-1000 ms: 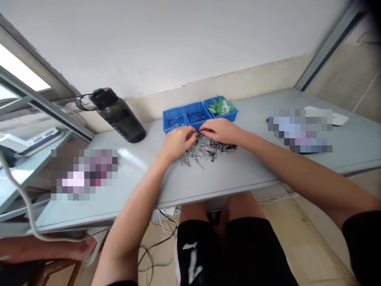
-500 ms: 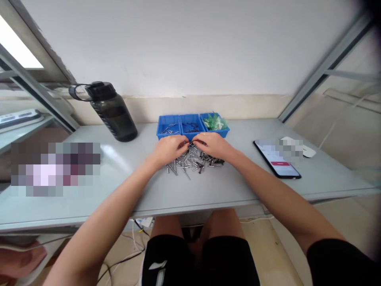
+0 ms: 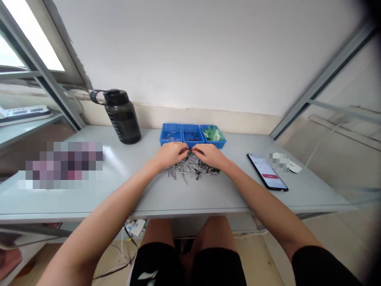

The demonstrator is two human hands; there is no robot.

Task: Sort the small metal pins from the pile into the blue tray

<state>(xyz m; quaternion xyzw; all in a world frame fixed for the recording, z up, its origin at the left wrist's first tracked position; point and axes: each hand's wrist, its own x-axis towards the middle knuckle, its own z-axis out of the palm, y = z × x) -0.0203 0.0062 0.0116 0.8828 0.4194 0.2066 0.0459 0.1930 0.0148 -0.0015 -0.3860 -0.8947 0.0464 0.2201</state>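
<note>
A pile of loose screws and nails (image 3: pixel 193 165) lies on the grey table. My left hand (image 3: pixel 173 153) is over the pile's left back part, its fingers bent together on something too small to make out. Close beside it, my right hand (image 3: pixel 210 154) is closed in the same way at the back of the pile. Just behind both hands stand three joined blue bins: the left bin (image 3: pixel 171 133) holds silvery pieces, the middle bin (image 3: pixel 193 134) dark screws, and the right bin (image 3: pixel 212 135) green and white plastic pieces.
A dark water bottle (image 3: pixel 123 117) stands at the back left, near a blurred-out item (image 3: pixel 68 161). On the right lie a phone (image 3: pixel 268 172) and a white mouse (image 3: pixel 293 166). The table's front edge (image 3: pixel 190 212) runs above my legs.
The whole view has shifted and tilted slightly. My hands remain closed together at the back of the pile, with little visible change in the fingers.
</note>
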